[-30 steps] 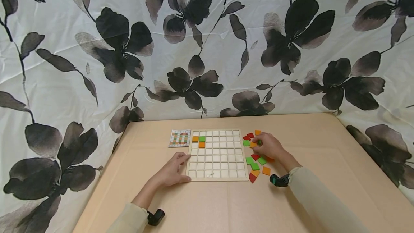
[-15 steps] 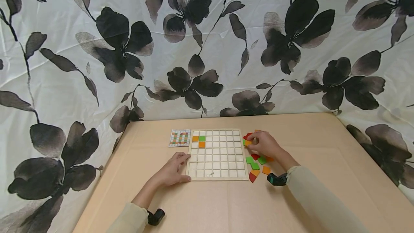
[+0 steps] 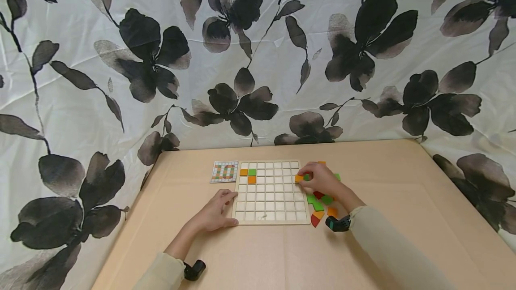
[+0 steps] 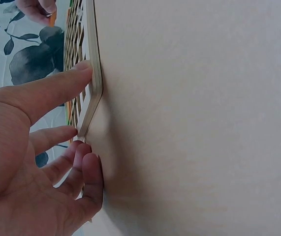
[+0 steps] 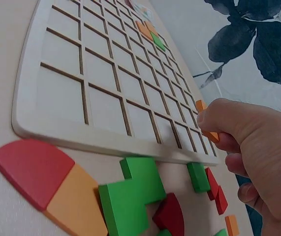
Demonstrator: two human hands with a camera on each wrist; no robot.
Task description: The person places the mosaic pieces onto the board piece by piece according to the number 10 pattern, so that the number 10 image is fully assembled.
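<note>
My left hand (image 3: 217, 211) rests at the near left corner of a white grid board (image 3: 270, 202). In the left wrist view its thumb (image 4: 78, 73) touches the board's edge, and the fingers lie loosely along the side. Over the board's far right part, my right hand (image 3: 322, 179) pinches an orange square tile (image 3: 298, 178) between thumb and forefinger. The tile (image 5: 210, 136) stands tilted close to the board's rim in the right wrist view. Two orange tiles (image 3: 243, 172) and a green one (image 3: 252, 172) sit in cells at the far left of the grid.
Loose pieces lie right of the board: several green ones (image 5: 130, 196), red quarter-round ones (image 5: 32, 172) and orange ones (image 3: 332, 211). A pattern card (image 3: 224, 172) lies left of the board. Behind the table hangs a floral cloth (image 3: 238, 57).
My right hand has moved left from the loose pieces to over the board's right edge, carrying the orange tile. The left hand has stayed in place.
</note>
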